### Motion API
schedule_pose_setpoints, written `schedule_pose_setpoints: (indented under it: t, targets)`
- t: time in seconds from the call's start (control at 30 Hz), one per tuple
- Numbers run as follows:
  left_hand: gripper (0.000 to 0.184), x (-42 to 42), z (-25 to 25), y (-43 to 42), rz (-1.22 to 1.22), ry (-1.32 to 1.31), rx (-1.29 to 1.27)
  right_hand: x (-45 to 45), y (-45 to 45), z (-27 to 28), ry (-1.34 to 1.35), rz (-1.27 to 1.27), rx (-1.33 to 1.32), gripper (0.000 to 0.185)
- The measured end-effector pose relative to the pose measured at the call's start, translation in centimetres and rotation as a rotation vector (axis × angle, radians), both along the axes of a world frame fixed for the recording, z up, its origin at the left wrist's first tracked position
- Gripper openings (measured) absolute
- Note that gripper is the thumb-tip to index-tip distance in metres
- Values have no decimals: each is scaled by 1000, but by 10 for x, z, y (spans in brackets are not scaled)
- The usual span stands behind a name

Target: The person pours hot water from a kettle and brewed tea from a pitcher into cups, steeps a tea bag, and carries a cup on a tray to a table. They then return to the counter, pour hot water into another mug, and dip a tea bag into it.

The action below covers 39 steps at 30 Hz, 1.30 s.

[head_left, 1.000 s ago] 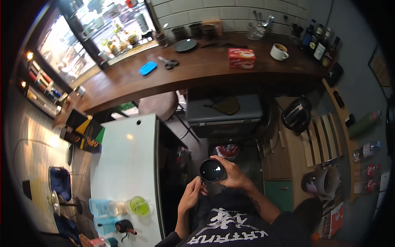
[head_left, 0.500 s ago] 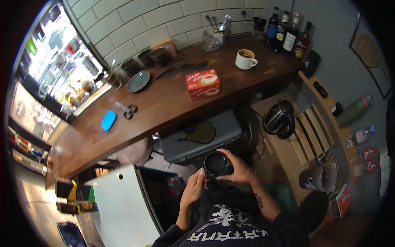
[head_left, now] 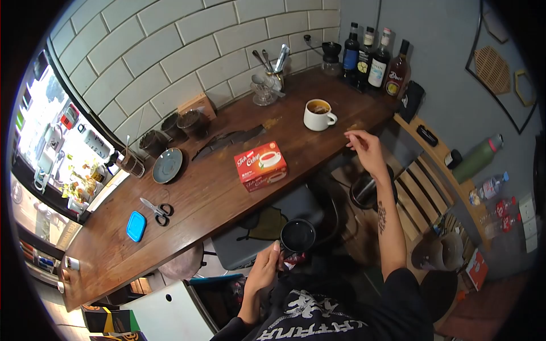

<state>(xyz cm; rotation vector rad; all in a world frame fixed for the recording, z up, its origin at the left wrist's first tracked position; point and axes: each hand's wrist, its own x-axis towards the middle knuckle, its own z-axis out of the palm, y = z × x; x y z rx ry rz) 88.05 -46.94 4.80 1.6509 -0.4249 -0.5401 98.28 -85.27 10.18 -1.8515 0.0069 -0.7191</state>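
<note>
My left hand (head_left: 265,266) grips the handle of a black cup (head_left: 298,236), held in front of my body below the counter's edge. The inside of the cup is dark, and I cannot make out any contents. My right hand (head_left: 365,150) reaches out over the counter's front edge with loosely bent fingers and nothing in them. It is nearest to a white mug (head_left: 317,119) of brown drink, a little apart from its handle. Left of the mug, a red tea box (head_left: 261,166) sits on the wooden counter (head_left: 216,187).
Scissors (head_left: 159,211), a blue lid (head_left: 136,226) and a grey saucer (head_left: 168,166) lie on the counter's left side. Bottles (head_left: 376,65) stand in the back right corner. Below my right forearm is a black kettle (head_left: 364,190), partly hidden.
My right hand has let go of the black cup and moved up and right toward the white mug. My left hand keeps the cup. The view has shifted.
</note>
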Motion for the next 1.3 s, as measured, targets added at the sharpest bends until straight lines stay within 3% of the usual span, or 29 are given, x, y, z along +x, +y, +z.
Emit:
schedule_pose_setpoints:
  t: [0.17,0.4,0.57,0.77,0.87,0.9,1.0,1.03,1.1,1.3]
  targets:
    - [48,19,17,-25,54,-17,22,90,-44,-6,-10,-49,-29,15]
    - [49,40,15,-57,134,8,-28,157,-67,19,164,40,-428,13]
    - [51,43,13,-71,171,2,-13,172,-68,29,193,73,-742,17]
    - [47,36,17,-79,230,56,-50,187,-56,33,298,56,-885,9]
    - [51,33,16,-76,221,31,-19,191,-60,29,190,71,-888,10]
    - [50,33,15,-75,226,40,-30,194,-62,29,190,79,-886,10]
    - [48,29,17,-73,246,67,-42,186,-57,50,218,209,-475,6]
    - [45,29,18,-72,256,70,-51,187,-57,47,224,213,-472,6]
    - [45,29,21,-70,255,86,-52,191,-58,43,99,229,-155,4]
    - [45,34,24,-71,247,77,-31,177,-48,62,78,273,4,5]
